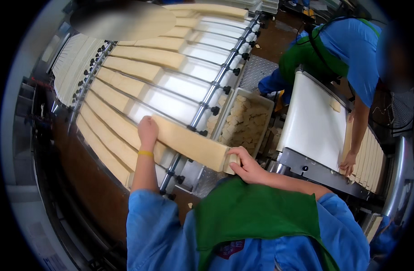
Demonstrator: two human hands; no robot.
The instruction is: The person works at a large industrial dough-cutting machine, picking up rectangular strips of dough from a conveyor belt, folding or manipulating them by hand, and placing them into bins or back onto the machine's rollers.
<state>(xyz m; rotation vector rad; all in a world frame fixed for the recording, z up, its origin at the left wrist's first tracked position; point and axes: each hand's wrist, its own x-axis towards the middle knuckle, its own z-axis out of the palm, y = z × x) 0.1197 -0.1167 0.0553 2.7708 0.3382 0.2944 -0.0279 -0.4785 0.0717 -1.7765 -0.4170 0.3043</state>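
My left hand (148, 132), with a yellow band at its wrist, grips the far left end of a long, pale yellow dough strip (191, 141). My right hand (248, 166) is closed round the strip's near right end, where a short end section (231, 163) shows between thumb and fingers. The strip slants across the edge of a white conveyor belt (170, 92), just in front of my green apron. More thick dough strips (108, 86) lie side by side on the belt, parted by thin metal rods.
A metal bar with black knobs (214, 85) runs along the belt's right side. Beside it stands a white tub (266, 131) of dough scraps. At right, a co-worker (338, 49) bends over a second white belt (313, 122), one hand at narrow dough strips.
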